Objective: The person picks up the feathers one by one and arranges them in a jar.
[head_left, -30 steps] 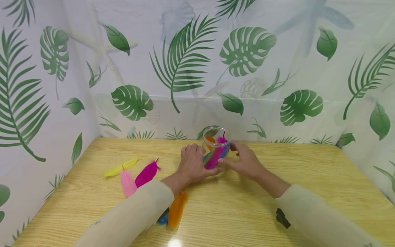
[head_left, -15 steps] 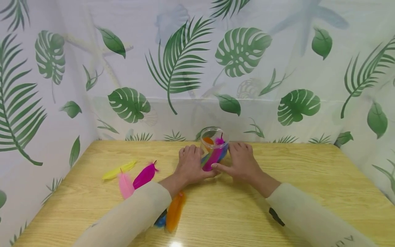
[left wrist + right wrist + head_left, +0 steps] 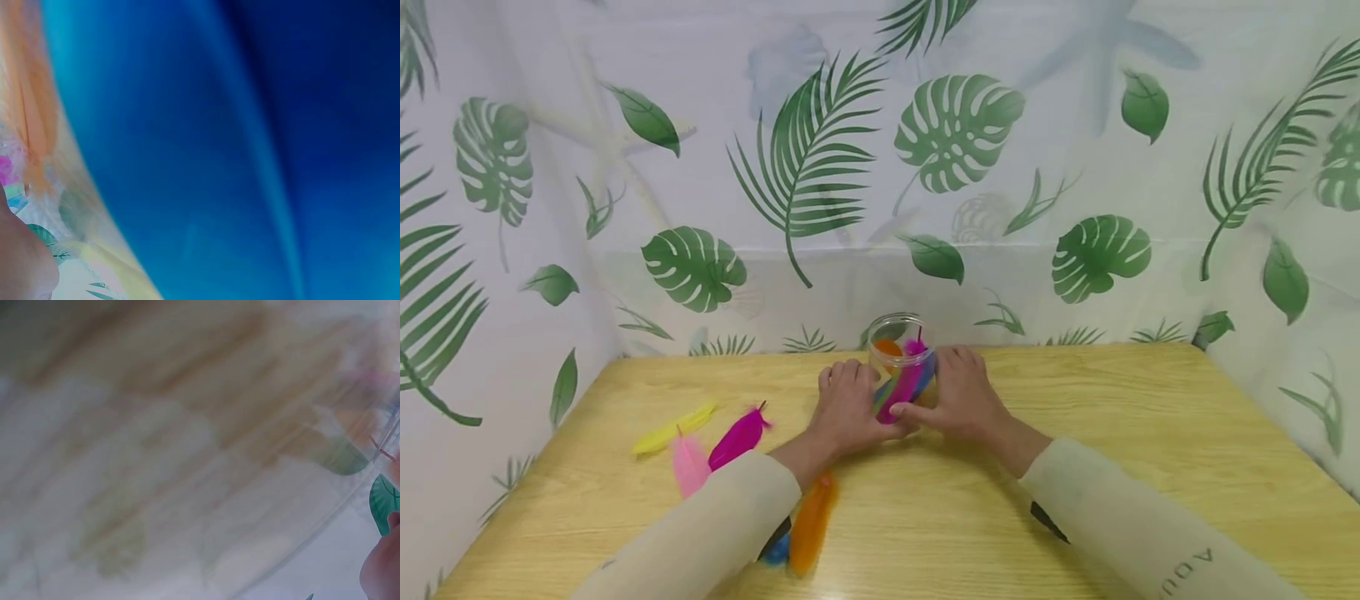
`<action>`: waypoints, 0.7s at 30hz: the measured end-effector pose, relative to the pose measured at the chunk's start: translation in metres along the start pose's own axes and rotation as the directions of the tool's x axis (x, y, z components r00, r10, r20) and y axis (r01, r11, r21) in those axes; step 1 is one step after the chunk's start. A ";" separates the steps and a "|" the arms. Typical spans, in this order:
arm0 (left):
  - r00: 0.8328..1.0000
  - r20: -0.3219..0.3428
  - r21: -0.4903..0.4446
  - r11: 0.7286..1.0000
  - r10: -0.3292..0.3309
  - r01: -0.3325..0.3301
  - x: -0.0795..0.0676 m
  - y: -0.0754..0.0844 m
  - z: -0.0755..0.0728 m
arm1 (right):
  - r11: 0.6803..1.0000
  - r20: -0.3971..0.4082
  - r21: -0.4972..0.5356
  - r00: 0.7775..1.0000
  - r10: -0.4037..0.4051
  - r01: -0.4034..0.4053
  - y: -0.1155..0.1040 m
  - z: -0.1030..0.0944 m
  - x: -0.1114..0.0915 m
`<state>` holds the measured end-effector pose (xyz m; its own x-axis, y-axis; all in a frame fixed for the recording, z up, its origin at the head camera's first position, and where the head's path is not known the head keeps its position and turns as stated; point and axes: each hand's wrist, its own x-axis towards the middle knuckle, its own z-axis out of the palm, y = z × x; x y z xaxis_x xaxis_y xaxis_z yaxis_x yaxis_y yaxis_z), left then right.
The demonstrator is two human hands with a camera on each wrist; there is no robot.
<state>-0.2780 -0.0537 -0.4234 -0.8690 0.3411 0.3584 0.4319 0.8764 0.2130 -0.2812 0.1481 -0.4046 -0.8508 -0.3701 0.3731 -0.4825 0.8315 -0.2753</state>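
Observation:
A clear round jar (image 3: 904, 361) stands near the back of the wooden table, between my two hands. Inside it are a magenta feather (image 3: 907, 383), an orange one and some blue and green ones. My left hand (image 3: 846, 408) grips the jar's left side, its thumb across the front. From the right, my right hand (image 3: 966, 396) holds it too, with fingers along the side and thumb at the front. A blue feather (image 3: 175, 156) fills most of the left wrist view, beside an orange feather (image 3: 37, 112). The right wrist view is mostly a blurred, see-through surface with a curved edge.
Left of my left arm lie a yellow feather (image 3: 673, 429), a pink feather (image 3: 689, 462) and another magenta feather (image 3: 737, 437). An orange feather (image 3: 812, 525) lies beside that forearm, next to a partly hidden blue one. A leaf-print curtain (image 3: 820, 267) hangs behind the table (image 3: 1120, 417).
My right hand has drawn in against the jar's right side; its fingers were farther round the back before. The left hand keeps its grip. The head view has shifted slightly.

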 end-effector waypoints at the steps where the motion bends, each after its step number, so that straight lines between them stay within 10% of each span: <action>1: 1.000 -0.004 -0.002 1.000 0.004 -0.004 0.000 -0.001 0.000 | 1.000 -0.005 -0.002 1.000 0.003 -0.003 -0.001 0.000 0.001; 14: 1.000 0.019 0.040 0.999 -0.017 0.017 0.001 -0.003 -0.012 | 0.999 -0.002 0.046 1.000 0.019 -0.019 -0.008 -0.001 0.007; 21: 0.987 0.116 -0.131 0.984 -0.107 0.122 -0.002 0.004 -0.016 | 0.998 0.013 0.055 1.000 0.000 -0.001 -0.004 0.002 0.006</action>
<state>-0.2704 -0.0569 -0.4085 -0.9324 0.2825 0.2253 0.3504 0.8593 0.3726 -0.2849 0.1418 -0.4031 -0.8534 -0.3752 0.3618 -0.4925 0.8077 -0.3242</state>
